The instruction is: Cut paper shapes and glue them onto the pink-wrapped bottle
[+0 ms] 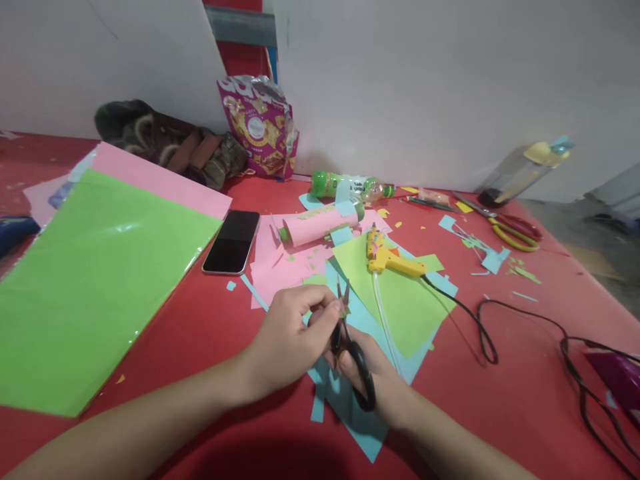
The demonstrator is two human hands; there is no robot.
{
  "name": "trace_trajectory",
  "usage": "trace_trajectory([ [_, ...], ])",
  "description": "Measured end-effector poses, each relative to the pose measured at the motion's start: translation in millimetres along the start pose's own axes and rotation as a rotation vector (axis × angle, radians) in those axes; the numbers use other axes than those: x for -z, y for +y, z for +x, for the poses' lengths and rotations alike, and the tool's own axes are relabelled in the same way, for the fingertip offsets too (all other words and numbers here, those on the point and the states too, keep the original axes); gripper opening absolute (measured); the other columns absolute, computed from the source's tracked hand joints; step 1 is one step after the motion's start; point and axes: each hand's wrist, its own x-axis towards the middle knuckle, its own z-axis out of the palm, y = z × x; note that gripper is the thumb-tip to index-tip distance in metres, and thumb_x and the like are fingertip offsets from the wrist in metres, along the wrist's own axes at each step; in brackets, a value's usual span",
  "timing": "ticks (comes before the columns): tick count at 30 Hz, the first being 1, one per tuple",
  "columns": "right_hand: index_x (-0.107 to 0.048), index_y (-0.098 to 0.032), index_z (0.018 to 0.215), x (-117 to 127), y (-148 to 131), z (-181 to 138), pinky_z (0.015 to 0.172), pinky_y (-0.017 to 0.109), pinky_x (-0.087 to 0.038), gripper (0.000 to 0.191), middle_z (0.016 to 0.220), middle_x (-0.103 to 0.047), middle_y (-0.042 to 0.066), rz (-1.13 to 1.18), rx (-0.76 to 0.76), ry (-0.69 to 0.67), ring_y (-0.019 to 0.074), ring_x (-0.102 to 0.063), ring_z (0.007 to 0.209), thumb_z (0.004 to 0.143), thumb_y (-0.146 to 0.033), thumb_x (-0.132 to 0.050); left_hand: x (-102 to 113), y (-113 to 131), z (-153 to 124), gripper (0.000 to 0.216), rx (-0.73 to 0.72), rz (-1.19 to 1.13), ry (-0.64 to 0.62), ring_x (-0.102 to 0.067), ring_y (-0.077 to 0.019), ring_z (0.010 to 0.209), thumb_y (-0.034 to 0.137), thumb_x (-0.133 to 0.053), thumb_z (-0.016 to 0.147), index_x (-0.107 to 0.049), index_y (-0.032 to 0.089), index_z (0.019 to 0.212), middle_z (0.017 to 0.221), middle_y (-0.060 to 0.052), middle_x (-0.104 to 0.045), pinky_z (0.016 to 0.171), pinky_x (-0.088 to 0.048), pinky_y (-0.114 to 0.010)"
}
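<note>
Black-handled scissors (356,363) are gripped in my right hand (373,380), blades pointing up and slightly apart. My left hand (293,333) pinches a tiny green paper scrap (345,308) right at the blades. Both hands hover over light blue paper (357,427) and a green sheet (400,300) on the red table (200,333). Just beyond lie a yellow glue gun (387,257) and a bottle wrapped in pink paper (320,225).
A stack of green and pink sheets (95,273) fills the left. A black phone (233,241) lies beside it. Red-yellow scissors (513,230), a green bottle (350,187), a snack bag (260,127), black cables (525,333) and paper scraps surround the work area.
</note>
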Motion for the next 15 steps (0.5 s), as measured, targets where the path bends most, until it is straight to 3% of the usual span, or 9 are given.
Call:
trace_trajectory([
  [15,-0.039,-0.016,0.064,-1.8,1.0,0.2,0.049,0.023,-0.026,0.051,0.059,-0.035,-0.003,-0.052,-0.038,0.051,0.0096,-0.031,0.053,0.069,-0.067,-0.037,-2.5,-2.9,-0.7,0.024,-0.045,0.047,0.033,-0.042,-0.0071,0.051,0.017,-0.041,0.077,-0.046,0.014,0.055,0.050,0.003,-0.046,0.050,-0.036,-0.017],
])
